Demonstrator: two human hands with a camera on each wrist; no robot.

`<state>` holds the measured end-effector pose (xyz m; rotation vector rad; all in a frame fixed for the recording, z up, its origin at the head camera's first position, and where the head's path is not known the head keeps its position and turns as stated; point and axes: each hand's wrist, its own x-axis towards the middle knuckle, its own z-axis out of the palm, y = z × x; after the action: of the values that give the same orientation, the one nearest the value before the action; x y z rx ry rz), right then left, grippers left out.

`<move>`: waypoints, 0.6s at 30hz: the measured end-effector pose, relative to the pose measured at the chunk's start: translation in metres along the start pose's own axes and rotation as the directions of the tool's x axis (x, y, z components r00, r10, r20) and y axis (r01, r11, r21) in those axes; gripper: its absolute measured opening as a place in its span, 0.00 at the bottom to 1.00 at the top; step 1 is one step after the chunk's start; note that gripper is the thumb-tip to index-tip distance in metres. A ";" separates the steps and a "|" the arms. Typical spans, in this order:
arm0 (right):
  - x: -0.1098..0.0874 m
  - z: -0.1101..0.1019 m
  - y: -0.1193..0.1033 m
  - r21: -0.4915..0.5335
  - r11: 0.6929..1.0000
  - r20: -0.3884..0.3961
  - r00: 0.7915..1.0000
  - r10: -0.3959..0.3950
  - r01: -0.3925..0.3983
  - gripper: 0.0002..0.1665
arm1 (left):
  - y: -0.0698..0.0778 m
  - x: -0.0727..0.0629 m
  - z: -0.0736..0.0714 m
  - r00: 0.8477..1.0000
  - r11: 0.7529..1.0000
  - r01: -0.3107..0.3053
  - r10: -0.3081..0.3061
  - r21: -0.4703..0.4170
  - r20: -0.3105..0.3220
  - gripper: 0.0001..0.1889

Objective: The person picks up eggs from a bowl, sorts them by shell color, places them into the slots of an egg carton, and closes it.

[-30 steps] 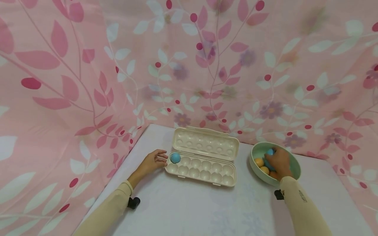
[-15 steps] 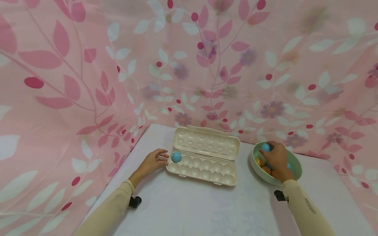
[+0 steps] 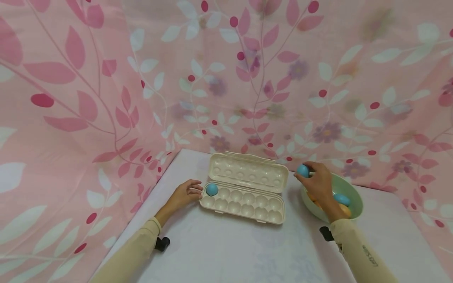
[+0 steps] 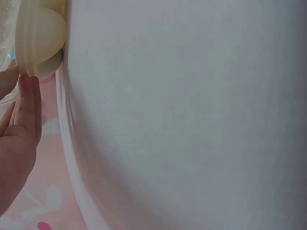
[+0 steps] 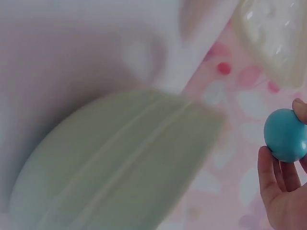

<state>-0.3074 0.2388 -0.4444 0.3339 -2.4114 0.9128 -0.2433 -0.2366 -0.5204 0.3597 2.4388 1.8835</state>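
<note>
In the head view an open cream egg carton (image 3: 242, 210) lies on the table, its lid tipped back. One blue egg (image 3: 212, 189) sits in the back-left cup. At the carton's left end is my left hand (image 3: 184, 193); the left wrist view has its thumb and fingers (image 4: 26, 103) pinching the rim. My right hand (image 3: 318, 182) holds another blue egg (image 3: 302, 171) between thumb and fingers, raised above the left rim of a pale green bowl (image 3: 356, 200). Inside the bowl lie a blue egg (image 3: 342, 201) and yellow-orange ones, partly hidden by the hand and wrist.
A white cloth covers the table (image 3: 226, 251). Pink floral fabric (image 3: 226, 98) hangs behind and to the left, close to the table's edges. The bowl stands to the right of the carton, with a gap of white cloth between them.
My right hand has lifted a blue egg out of the bowl and moved left, past the bowl's rim. My left hand stays at the carton's left end.
</note>
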 end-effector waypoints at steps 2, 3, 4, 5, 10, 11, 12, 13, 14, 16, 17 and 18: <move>-0.002 0.003 -0.009 0.028 1.000 -0.004 1.000 -0.013 0.013 0.28 | -0.002 0.001 0.000 1.000 1.000 -0.005 0.005 0.003 -0.003 0.29; -0.002 0.005 -0.014 0.044 0.999 -0.008 1.000 -0.023 0.024 0.29 | -0.002 0.001 0.000 1.000 1.000 -0.003 0.003 0.003 -0.005 0.29; -0.003 0.007 -0.018 0.063 0.997 -0.011 0.999 -0.037 0.037 0.29 | -0.002 0.001 0.000 1.000 1.000 -0.004 0.004 0.006 -0.006 0.29; -0.003 0.008 -0.022 0.077 0.995 -0.017 0.998 -0.054 0.056 0.29 | -0.002 0.001 0.000 1.000 1.000 -0.004 0.004 0.006 -0.006 0.29; -0.003 0.012 -0.042 0.167 0.977 -0.035 0.991 -0.130 0.134 0.30 | 0.000 0.001 0.001 1.000 1.000 0.008 -0.008 0.006 -0.006 0.29; -0.003 0.013 -0.045 0.182 0.972 -0.034 0.989 -0.144 0.148 0.30 | 0.000 0.001 0.001 1.000 1.000 0.007 -0.007 0.009 -0.005 0.29; -0.004 0.014 -0.049 0.198 0.967 -0.028 0.987 -0.155 0.158 0.30 | 0.000 0.001 0.001 1.000 1.000 0.009 -0.009 0.012 -0.007 0.29; -0.005 0.015 -0.052 0.213 0.963 -0.019 0.987 -0.163 0.163 0.30 | 0.000 0.001 0.000 1.000 1.000 0.012 -0.012 0.013 -0.009 0.29; -0.006 0.017 -0.056 0.226 0.960 -0.007 0.985 -0.170 0.167 0.30 | -0.001 0.000 0.000 1.000 1.000 0.008 -0.008 0.016 -0.008 0.29; -0.009 0.021 -0.062 0.237 0.956 0.019 0.983 -0.181 0.171 0.29 | -0.001 0.000 0.000 1.000 1.000 0.002 -0.002 0.021 -0.008 0.29; -0.011 0.023 -0.065 0.245 0.954 0.030 0.982 -0.185 0.172 0.29 | -0.001 0.000 0.000 1.000 1.000 -0.002 0.002 0.022 -0.007 0.29; -0.012 0.026 -0.068 0.253 0.953 0.043 0.982 -0.186 0.169 0.29 | -0.001 0.000 0.000 1.000 1.000 -0.003 0.003 0.020 -0.007 0.29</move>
<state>-0.2804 0.1716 -0.4309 0.6731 -2.2818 1.1376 -0.2431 -0.2371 -0.5215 0.3584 2.4648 1.8665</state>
